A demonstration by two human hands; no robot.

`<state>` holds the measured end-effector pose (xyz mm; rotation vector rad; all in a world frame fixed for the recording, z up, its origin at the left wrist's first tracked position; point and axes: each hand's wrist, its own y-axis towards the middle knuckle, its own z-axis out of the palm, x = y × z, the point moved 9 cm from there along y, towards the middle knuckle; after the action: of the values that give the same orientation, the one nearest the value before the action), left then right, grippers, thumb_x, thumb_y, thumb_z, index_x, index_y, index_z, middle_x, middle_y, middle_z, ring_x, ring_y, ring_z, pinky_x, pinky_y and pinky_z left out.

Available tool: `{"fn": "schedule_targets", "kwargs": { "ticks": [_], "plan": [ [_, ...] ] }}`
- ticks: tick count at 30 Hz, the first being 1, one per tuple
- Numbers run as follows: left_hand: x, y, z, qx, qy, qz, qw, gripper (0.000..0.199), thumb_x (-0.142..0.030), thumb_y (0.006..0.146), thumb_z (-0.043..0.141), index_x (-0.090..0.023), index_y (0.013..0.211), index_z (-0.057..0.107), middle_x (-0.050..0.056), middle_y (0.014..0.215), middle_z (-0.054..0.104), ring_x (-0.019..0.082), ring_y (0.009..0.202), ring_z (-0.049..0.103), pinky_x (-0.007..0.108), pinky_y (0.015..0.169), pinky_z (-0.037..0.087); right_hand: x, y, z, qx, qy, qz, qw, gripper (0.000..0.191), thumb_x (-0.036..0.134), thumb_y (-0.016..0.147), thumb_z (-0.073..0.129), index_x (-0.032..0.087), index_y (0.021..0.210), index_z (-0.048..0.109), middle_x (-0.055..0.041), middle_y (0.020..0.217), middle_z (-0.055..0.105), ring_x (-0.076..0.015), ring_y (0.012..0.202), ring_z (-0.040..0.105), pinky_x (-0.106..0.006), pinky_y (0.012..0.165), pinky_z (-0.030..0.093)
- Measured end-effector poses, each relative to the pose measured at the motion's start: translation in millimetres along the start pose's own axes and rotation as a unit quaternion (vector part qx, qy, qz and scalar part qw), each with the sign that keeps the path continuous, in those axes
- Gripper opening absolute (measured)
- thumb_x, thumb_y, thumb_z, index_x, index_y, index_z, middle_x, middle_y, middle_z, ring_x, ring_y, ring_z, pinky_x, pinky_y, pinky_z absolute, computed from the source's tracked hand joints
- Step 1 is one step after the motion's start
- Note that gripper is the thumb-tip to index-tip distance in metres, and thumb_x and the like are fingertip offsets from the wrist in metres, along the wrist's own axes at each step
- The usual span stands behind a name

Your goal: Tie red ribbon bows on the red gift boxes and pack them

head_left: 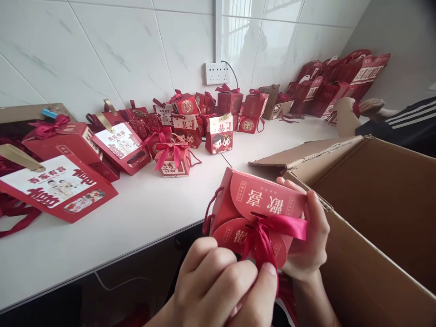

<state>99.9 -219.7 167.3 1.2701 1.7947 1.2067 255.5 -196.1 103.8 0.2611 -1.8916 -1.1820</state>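
Observation:
A red gift box (260, 195) with pale characters and a twisted red cord at its left side is held up in front of the table edge. My right hand (311, 236) wraps round its right side and underside. Across its top, a crimson ribbon (262, 236) is gathered at the middle, one end lying to the right. My left hand (221, 281) is closed at the box's near side, pinching the lower ribbon tail between thumb and fingers. Part of the box's lower face is hidden behind my left hand.
Several red gift boxes (172, 160) stand along the tiled wall on the white table (143, 218). An open cardboard box (368, 245) is at the right. Red bags (361, 70) are stacked at the back right, near another person's hands (371, 108). A power socket (216, 73) is on the wall.

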Motion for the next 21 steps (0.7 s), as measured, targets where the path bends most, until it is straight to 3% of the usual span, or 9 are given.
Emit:
{"fn": "schedule_targets", "kwargs": {
  "ticks": [2,7,13,15,18,21],
  "plan": [
    [1.3,1.2,-0.6,0.004,-0.012,-0.012,1.0,0.013,-0.002,0.077,0.056,-0.013,0.08,0.063,-0.002,0.065,0.058,0.009,0.053,0.05,0.03,0.054,0.04,6.9,2.9,-2.3,-0.016,0.002,-0.024,1.0,0.086,0.044,0.074,0.07,0.03,0.145,0.024,-0.0149,0.14,0.04,-0.0385,0.128,0.042,-0.05,0.083,0.056],
    [4.2,4.3,7.6,0.082,-0.015,-0.041,0.996,0.019,0.0,0.073,0.062,-0.013,0.087,0.063,-0.001,0.068,0.062,0.01,0.055,0.054,0.03,0.056,0.044,11.3,6.3,-2.5,-0.023,0.004,-0.042,0.999,0.077,0.04,0.08,0.064,0.029,0.145,0.026,-0.014,0.14,0.041,-0.0349,0.128,0.043,-0.052,0.087,0.055],
    [12.8,8.0,11.8,0.059,-0.051,-0.041,0.996,0.015,-0.004,0.078,0.061,-0.012,0.091,0.062,0.0,0.067,0.062,0.01,0.055,0.053,0.027,0.056,0.044,1.9,6.9,-0.7,0.004,0.006,-0.04,0.999,0.086,0.031,0.076,0.069,0.027,0.147,0.022,-0.0155,0.143,0.035,-0.0347,0.13,0.04,-0.055,0.094,0.05],
    [33.9,9.3,13.0,0.04,-0.038,-0.062,0.997,0.011,-0.009,0.082,0.059,-0.014,0.091,0.061,0.0,0.066,0.062,0.01,0.056,0.053,0.026,0.057,0.044,2.0,8.0,-1.2,0.018,-0.013,-0.045,0.999,0.091,0.027,0.072,0.073,0.026,0.147,0.022,-0.0161,0.142,0.036,-0.0345,0.13,0.041,-0.054,0.095,0.05],
    [91.4,4.5,17.7,0.015,0.047,-0.15,0.987,0.004,-0.014,0.084,0.059,-0.018,0.084,0.06,-0.002,0.064,0.06,0.01,0.054,0.051,0.023,0.057,0.042,7.5,7.5,-7.5,0.018,-0.047,-0.061,0.997,0.098,0.025,0.064,0.08,0.025,0.146,0.026,-0.0164,0.14,0.039,-0.0339,0.127,0.044,-0.049,0.091,0.053],
    [156.9,-17.7,49.8,0.101,0.067,-0.303,0.945,0.008,-0.022,0.085,0.055,-0.019,0.078,0.058,-0.002,0.068,0.062,0.011,0.054,0.053,0.023,0.055,0.04,-9.6,4.5,-24.7,-0.015,-0.007,0.077,0.997,0.091,0.034,0.067,0.077,0.028,0.144,0.027,-0.0135,0.136,0.046,-0.0297,0.115,0.056,-0.042,0.082,0.058]
  ]
}}
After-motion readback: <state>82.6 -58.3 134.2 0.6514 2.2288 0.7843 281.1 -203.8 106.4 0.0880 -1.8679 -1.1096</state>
